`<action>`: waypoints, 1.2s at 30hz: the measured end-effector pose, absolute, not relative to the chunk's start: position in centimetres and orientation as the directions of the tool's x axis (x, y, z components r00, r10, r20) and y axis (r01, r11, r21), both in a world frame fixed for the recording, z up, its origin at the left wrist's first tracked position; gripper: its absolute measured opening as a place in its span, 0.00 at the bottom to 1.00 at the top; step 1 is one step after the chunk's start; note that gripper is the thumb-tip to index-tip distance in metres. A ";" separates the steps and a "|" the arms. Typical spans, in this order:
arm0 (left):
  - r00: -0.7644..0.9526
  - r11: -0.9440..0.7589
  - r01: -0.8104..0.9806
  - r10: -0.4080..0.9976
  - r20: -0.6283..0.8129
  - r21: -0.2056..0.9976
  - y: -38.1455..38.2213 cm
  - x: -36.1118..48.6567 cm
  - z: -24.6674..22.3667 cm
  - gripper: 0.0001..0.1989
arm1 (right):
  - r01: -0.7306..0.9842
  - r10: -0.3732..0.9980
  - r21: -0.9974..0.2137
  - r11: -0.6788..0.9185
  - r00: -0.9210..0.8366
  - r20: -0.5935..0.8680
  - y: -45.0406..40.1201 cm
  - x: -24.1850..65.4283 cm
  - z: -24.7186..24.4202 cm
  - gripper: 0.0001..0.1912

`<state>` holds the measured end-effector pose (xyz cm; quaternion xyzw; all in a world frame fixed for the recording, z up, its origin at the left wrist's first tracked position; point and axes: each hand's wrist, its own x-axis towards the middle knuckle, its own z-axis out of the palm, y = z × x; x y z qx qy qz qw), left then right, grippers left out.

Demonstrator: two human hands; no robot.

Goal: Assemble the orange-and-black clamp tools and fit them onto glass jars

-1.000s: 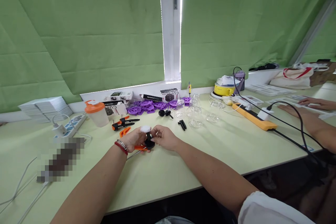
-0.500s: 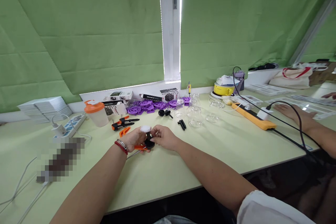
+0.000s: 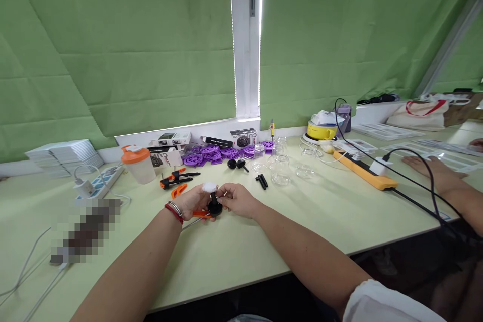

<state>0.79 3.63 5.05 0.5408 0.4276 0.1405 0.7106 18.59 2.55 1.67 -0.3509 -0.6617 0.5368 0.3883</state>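
My left hand (image 3: 192, 203) is closed around a black part (image 3: 214, 206) with a round base, a short stem and a white top (image 3: 210, 187). An orange piece (image 3: 200, 214) shows beneath the fingers of that hand, beside the round base. My right hand (image 3: 238, 200) has its fingers pinched against the right side of the black stem. Left of the hands lie black-and-orange clamps (image 3: 177, 179) and an orange clip (image 3: 178, 190). Small black handles (image 3: 261, 181) and round black parts (image 3: 237, 164) rest behind the hands.
Purple wheel-like parts (image 3: 211, 153) and boxes (image 3: 166, 157) line the back. A shaker bottle (image 3: 139, 165) stands left, clear glassy pieces (image 3: 281, 168) to the right. An orange power strip (image 3: 366, 171) with cables lies farther right, near another person's hand (image 3: 430, 166).
Both of my hands stay in nearly the same place on the black part, which has shifted very slightly. At the far right, the other person's hand has moved a little.
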 end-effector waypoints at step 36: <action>0.621 0.342 0.314 0.631 -0.465 0.885 3.7 1.4 5.9 0.29 | -0.006 0.867 -0.984 0.178 -0.472 0.159 3.4 19.3 1.7 0.12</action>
